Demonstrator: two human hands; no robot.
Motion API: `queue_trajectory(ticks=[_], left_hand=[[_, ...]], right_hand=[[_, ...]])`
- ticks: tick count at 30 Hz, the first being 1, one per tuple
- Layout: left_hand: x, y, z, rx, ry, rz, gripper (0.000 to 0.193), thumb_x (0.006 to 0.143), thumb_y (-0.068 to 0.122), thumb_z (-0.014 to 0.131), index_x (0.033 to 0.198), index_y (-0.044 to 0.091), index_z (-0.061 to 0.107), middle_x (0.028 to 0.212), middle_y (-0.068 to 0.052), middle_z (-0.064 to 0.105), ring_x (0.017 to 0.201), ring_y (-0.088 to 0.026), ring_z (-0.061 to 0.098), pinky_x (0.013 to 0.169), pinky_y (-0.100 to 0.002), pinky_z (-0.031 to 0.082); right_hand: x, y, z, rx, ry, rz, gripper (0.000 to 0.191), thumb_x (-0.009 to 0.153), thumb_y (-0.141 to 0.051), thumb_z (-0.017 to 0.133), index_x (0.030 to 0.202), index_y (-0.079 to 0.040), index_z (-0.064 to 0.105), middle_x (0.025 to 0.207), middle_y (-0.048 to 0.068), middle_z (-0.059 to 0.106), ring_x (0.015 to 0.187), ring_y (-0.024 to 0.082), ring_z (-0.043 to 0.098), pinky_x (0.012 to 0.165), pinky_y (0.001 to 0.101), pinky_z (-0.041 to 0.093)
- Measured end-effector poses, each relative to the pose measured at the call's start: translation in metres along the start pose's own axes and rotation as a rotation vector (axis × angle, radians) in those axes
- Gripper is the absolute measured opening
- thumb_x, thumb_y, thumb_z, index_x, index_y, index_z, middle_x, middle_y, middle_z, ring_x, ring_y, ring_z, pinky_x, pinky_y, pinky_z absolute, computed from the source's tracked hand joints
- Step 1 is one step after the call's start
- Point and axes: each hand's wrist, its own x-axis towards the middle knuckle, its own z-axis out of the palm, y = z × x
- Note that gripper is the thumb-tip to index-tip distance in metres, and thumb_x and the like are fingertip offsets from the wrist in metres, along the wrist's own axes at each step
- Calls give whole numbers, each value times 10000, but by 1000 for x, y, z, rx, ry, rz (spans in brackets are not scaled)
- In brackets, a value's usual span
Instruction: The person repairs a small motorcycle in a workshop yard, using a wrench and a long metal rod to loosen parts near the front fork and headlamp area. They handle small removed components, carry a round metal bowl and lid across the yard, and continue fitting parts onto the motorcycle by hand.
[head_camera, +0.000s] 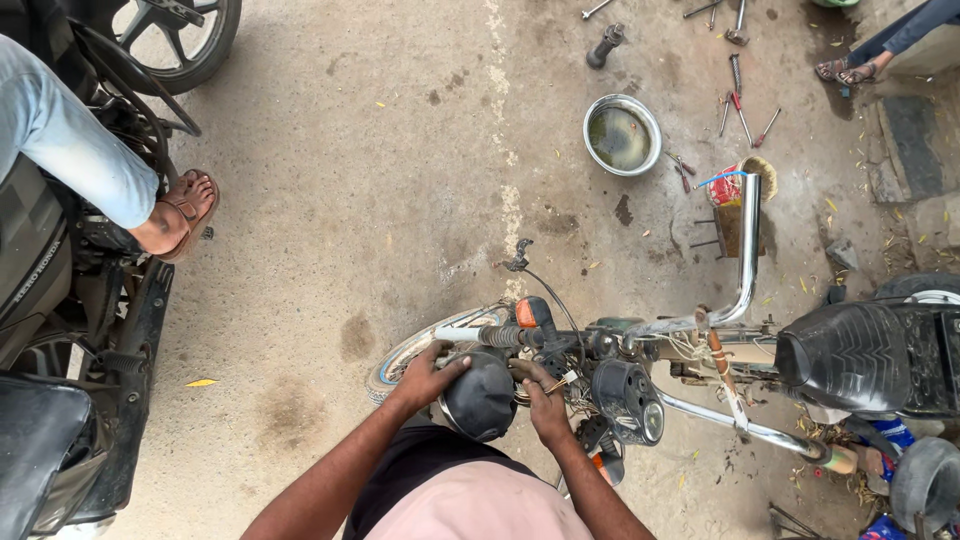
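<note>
- At the far left another motorbike (70, 330) stands parked, and someone sits on it: a leg in light jeans (60, 130) and a foot in a brown sandal (185, 215) rest on its side.
- A yellow scrap (201, 382) lies on the bare concrete ground (350, 180) near that bike.
- The left hand (432, 372) lies on the near left side of the black headlamp shell (480, 397), fingers spread and curled over its rounded back, gripping it.
- The headlamp shell sits at the front of the stripped motorbike (640, 360), just below the handlebar grip (470, 334) and in front of the front wheel (410, 355).
- The right hand (545, 400) is just right of the shell, fingers bunched together and pinched on a small bundle of wires (562, 380) coming out beside it.
- Right of that hand hangs a round black gauge housing (630, 400), tipped on its side.
- A chrome bar (748, 240) rises from the frame and bends away from the person.
- Beyond it on the ground sit a steel bowl (622, 135) holding murky liquid, a red tin (735, 185) and scattered hand tools (740, 100).
- The black seat (850, 355) lies at the right end of the frame.
- In the top right corner, another person's sandalled feet (845, 70) rest by a kerb.
</note>
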Motion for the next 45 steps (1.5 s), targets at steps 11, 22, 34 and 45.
queue_trajectory(ticks=[11,22,34,45], left_hand=[[-3,-35,64,-720,-282,-349,775,1031,700,481,1259,-29,613,1350,-227,703,1150,-334,647,889,-484,533],[-13,-17,150,-125,-555,-275,773,808,618,733,1355,74,684,1315,-148,707,1209,-269,671,1061,-384,497],[-21,-30,142,-88,-466,-383,872,738,664,741,1365,66,645,1284,-208,693,1161,-324,701,1004,-446,556],[-21,-24,138,-189,-470,-343,901,839,741,609,1347,-2,639,1294,-221,697,1198,-331,698,1038,-434,540]], right_hand=[[-58,27,-33,473,-20,225,422,858,-55,437,1182,66,678,1175,200,720,1092,280,660,1010,429,486],[-60,55,-50,488,304,402,307,868,19,477,1123,41,646,1043,201,685,941,270,679,849,412,566],[-60,27,-33,668,257,590,226,1011,-48,517,1185,-17,657,870,98,723,755,185,674,745,328,564],[-50,42,-27,693,237,576,138,1028,-79,494,1106,2,574,667,20,511,579,164,518,588,330,486]])
